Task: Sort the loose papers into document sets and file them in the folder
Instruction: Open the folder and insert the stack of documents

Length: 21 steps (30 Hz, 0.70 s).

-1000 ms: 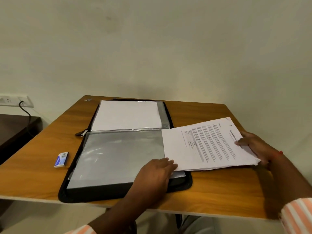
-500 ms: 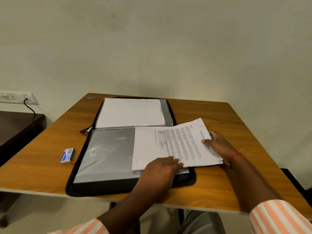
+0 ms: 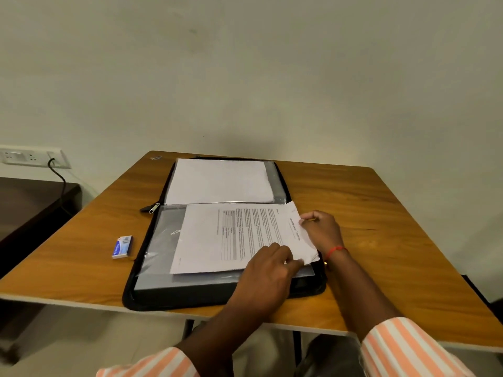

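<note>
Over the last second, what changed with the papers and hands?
The printed sheets slid left, from overhanging the right edge of the folder to lying over its near half. The right hand, gripping their right edge, travelled left with them. The left hand stayed at their near right corner; its grip is unclear. Folder, white sheet in its far half and small box did not move.

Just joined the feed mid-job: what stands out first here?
A stack of printed papers lies over the near half of the open black folder, right hand gripping its right edge, left hand at its near corner. A small blue-and-white box sits left of it.
</note>
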Motion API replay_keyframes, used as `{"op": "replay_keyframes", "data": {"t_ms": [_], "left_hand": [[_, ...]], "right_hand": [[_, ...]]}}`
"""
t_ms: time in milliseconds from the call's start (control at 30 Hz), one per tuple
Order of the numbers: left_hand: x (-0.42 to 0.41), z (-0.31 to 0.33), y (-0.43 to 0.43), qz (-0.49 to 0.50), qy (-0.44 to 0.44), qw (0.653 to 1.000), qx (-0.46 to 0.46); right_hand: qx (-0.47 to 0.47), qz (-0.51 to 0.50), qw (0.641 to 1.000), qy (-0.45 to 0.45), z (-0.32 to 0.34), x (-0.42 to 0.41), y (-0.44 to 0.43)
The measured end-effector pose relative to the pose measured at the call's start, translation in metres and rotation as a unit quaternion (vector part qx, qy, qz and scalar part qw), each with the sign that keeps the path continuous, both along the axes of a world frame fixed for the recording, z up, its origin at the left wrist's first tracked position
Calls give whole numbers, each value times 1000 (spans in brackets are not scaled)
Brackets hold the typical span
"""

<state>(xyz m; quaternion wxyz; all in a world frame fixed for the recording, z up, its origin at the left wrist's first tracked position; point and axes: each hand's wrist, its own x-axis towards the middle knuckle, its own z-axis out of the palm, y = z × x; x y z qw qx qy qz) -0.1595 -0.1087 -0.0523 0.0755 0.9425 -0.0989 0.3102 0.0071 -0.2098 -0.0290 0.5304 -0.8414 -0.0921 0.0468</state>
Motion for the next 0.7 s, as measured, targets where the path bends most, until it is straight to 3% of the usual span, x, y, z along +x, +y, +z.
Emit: {"op": "replay_keyframes", "data": {"t_ms": [233,500,700], "left_hand": [[-3,2,0,-6,-10,1000,-10],[-1,-1,-2,3,-19,1000,-22],[-1,-2,-1,28,-31,998,-42]], "right_hand": [[-38,13,999,34,-2,-5,19],[-186,8,979,80,-4,4,50],[-61,70,989,115,10,2,35]]}}
